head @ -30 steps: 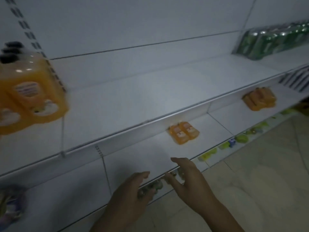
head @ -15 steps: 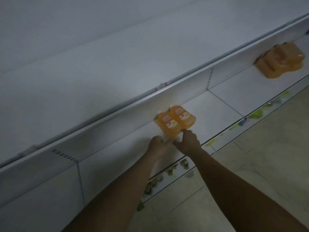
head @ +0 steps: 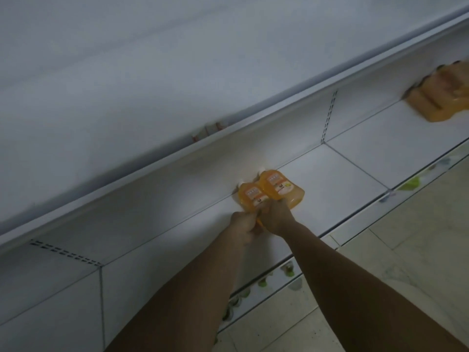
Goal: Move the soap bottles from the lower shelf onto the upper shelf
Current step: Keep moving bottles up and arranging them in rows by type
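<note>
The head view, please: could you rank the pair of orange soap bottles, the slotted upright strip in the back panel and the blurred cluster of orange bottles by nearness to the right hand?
1. Pair of orange soap bottles: on the lower shelf, touching the right hand.
2. Slotted upright strip: farther right, on the back panel.
3. Blurred cluster of orange bottles: at the far right edge.

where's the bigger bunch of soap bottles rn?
In the head view, the bunch of orange bottles sits far right on the lower shelf, one bay right of the pair of bottles at the hands.
</note>
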